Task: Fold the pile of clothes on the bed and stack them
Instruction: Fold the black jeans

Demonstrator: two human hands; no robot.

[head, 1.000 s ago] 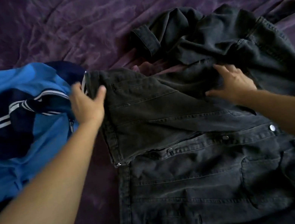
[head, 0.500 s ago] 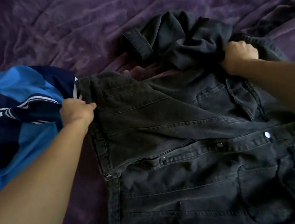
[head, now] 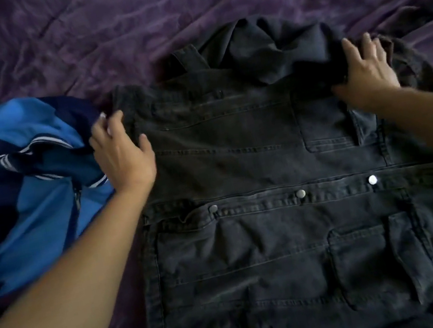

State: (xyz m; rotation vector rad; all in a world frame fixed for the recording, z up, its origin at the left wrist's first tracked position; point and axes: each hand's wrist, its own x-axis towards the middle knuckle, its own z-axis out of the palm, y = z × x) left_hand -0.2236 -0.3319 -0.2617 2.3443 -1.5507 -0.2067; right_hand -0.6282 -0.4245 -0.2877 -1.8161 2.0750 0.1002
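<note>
1. The black denim jacket [head: 275, 211] lay spread flat on the purple bedspread [head: 126, 20], in the middle and right of the view, with a row of metal snaps [head: 300, 193] running across it.
2. The left hand [head: 121, 154] rested on the jacket's far left corner, fingers loosely spread and gripping nothing.
3. The right hand [head: 364, 74] pressed on the bunched dark fabric at the jacket's far right, fingers splayed wide.
4. A blue top with white stripes [head: 27, 197] lay crumpled at the left, touching the jacket's edge beside the left hand.
</note>
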